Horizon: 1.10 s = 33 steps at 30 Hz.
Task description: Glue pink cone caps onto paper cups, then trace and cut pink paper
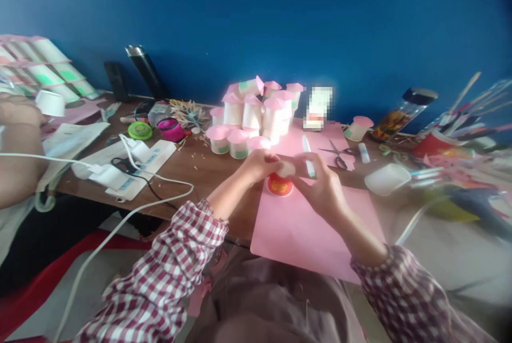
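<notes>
My left hand [262, 166] is closed, its fingers pinched at a small pale, blurred piece [286, 169]. My right hand [323, 185] faces it from the other side, thumb and fingers curled, with a slim white stick [307, 151] with a greenish lower end between them. Just below the fingers is a round red piece [280, 186] with a gold pattern and pale rim. Under both hands lies a pink sheet [304, 231]. Behind them stand several stacked white cups [252, 113] with pink paper tops and green patches.
Scissors [340, 153] and a small white tube [364, 153] lie right of the cups. A white cup [387, 179] lies farther right. A power strip [146, 172] with cables sits left. Another person's arm [20, 145] reaches in at the left edge, near another cup stack [52, 73].
</notes>
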Tool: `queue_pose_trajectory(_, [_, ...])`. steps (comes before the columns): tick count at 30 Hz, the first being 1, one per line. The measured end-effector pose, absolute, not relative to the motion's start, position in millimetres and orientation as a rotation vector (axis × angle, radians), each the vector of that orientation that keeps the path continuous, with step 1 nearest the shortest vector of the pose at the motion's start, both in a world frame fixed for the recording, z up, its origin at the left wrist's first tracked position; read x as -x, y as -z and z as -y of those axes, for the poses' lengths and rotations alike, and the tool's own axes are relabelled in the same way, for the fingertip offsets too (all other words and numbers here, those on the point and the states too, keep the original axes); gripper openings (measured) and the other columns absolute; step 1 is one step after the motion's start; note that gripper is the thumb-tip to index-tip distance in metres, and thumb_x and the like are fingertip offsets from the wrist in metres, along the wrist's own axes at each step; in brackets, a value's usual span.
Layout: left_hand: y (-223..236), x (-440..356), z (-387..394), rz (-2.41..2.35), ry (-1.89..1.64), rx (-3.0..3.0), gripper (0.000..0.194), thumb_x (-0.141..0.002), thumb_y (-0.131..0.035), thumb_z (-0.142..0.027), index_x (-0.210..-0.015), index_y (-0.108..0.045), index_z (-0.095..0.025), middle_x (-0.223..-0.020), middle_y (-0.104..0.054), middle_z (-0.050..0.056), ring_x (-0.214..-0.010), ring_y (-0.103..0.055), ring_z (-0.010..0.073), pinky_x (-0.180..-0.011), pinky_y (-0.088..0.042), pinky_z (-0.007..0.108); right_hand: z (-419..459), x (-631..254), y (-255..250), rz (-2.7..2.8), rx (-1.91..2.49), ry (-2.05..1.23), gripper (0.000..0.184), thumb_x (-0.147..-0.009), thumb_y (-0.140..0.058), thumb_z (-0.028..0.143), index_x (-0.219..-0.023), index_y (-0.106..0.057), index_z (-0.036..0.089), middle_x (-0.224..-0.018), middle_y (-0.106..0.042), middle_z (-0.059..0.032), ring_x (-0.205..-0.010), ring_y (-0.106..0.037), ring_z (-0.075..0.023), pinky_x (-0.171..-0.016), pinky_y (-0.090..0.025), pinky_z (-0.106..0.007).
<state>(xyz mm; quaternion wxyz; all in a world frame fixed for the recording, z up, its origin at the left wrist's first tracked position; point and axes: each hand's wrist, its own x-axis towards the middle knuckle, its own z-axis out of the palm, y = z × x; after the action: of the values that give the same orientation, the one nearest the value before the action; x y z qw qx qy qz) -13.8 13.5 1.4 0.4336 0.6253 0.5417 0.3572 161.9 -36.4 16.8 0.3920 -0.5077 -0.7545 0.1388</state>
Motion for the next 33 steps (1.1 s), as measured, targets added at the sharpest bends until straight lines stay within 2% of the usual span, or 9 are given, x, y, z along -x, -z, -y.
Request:
queue_pose_trajectory(3, [-2.1,15.4,-13.8,-1.334,-0.889,-1.586,0.015,-0.069,-0.066,-0.027,-0.074,-0.063,-0.013,-0.068,-0.061,0.001,-0.06,-0.056,0.0107,-0.054,-0.044,0.022,56.7,-171.2,-21.7,1.836,1.161,-0.191,0.021,-0.088,-0.051,0.02,-0.109,-0.054,0.022,-0.104,-0.067,-0.0069,-0.096,-0.064,-0.0213,-0.077,-0.051,-0.034])
queue_pose_trajectory(5, [-0.9,16.5,-14.2,-1.335,-0.899,-1.618,0.016,-0.07,-0.066,-0.029,-0.076,-0.063,-0.014,-0.071,-0.062,0.001,-0.064,-0.056,0.0109,-0.057,-0.044,0.023,75.1,-179.7,-22.0,1.83,1.107,-0.055,0.025,-0.09,-0.046,0.015,-0.113,-0.053,0.023,-0.095,-0.069,-0.0064,-0.09,-0.065,-0.0206,-0.075,-0.052,-0.035])
queue_pose_trajectory(9, [1.8,17.6,-15.7,-1.36,-0.897,-1.683,0.018,-0.07,-0.066,-0.031,-0.078,-0.064,-0.015,-0.078,-0.065,0.003,-0.07,-0.058,0.0131,-0.061,-0.045,0.025,110.0,-193.4,-13.5,2.027,0.974,0.099,0.037,-0.086,-0.054,0.012,-0.121,-0.052,0.023,-0.076,-0.067,-0.0032,-0.068,-0.062,-0.019,-0.062,-0.052,-0.033])
queue_pose_trajectory(14, [0.1,16.9,-17.8,-1.41,-0.891,-1.771,0.016,-0.068,-0.067,-0.029,-0.075,-0.064,-0.015,-0.077,-0.066,0.004,-0.07,-0.059,0.0147,-0.063,-0.046,0.027,128.1,-181.7,1.7,2.355,0.855,0.076,0.028,-0.087,-0.058,0.02,-0.115,-0.055,0.02,-0.081,-0.067,-0.0046,-0.07,-0.061,-0.0172,-0.059,-0.049,-0.029])
queue_pose_trajectory(18, [-6.0,14.9,-18.3,-1.432,-0.859,-1.852,0.011,-0.067,-0.068,-0.026,-0.066,-0.062,-0.017,-0.07,-0.065,0.003,-0.066,-0.059,0.0152,-0.061,-0.045,0.027,121.3,-154.0,3.2,2.5,0.928,0.176,0.02,-0.091,-0.05,0.021,-0.11,-0.056,0.018,-0.085,-0.067,-0.006,-0.072,-0.06,-0.0179,-0.06,-0.048,-0.03])
queue_pose_trajectory(21, [-10.7,13.3,-17.4,-1.457,-0.835,-1.889,0.01,-0.067,-0.068,-0.024,-0.063,-0.06,-0.017,-0.068,-0.064,0.003,-0.065,-0.059,0.0156,-0.061,-0.045,0.028,112.8,-133.5,0.7,2.581,1.027,0.249,0.017,-0.089,-0.049,0.016,-0.104,-0.058,0.017,-0.085,-0.065,-0.0064,-0.07,-0.059,-0.0197,-0.056,-0.047,-0.031])
queue_pose_trajectory(26, [-15.7,12.0,-14.0,-1.491,-0.816,-1.916,0.011,-0.069,-0.065,-0.024,-0.063,-0.06,-0.017,-0.068,-0.064,0.004,-0.066,-0.06,0.0168,-0.063,-0.046,0.03,103.6,-110.0,6.2,2.688,1.15,0.277,0.017,-0.09,-0.044,0.012,-0.101,-0.057,0.015,-0.07,-0.06,-0.0035,-0.059,-0.055,-0.017,-0.048,-0.041,-0.028])
queue_pose_trajectory(33, [-15.3,12.4,-12.9,-1.495,-0.805,-1.912,0.009,-0.071,-0.065,-0.024,-0.068,-0.062,-0.017,-0.075,-0.066,0.005,-0.072,-0.061,0.0172,-0.068,-0.048,0.03,87.2,-96.0,24.6,2.626,1.148,0.311,0.019,-0.089,-0.042,0.008,-0.103,-0.054,0.012,-0.071,-0.063,-0.0065,-0.06,-0.057,-0.017,-0.047,-0.041,-0.026])
